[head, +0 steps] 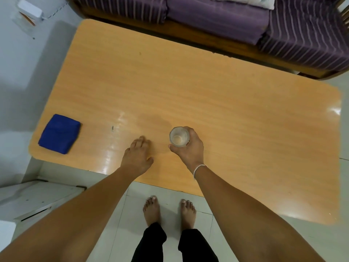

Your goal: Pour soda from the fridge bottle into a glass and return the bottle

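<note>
A clear drinking glass [179, 136] stands upright over the wooden table [207, 87], near its front edge. My right hand [189, 148] is wrapped around the glass from the right and front. The glass looks empty, with the table showing through its bottom. My left hand [137, 156] lies flat on the table to the left of the glass, fingers spread, holding nothing. No bottle and no fridge are in sight.
A folded blue cloth [59, 134] lies at the table's left front corner. A purple striped sofa [245, 25] runs along the far side of the table. White furniture [34, 197] stands at the lower left. My bare feet are on the tiled floor below the table edge.
</note>
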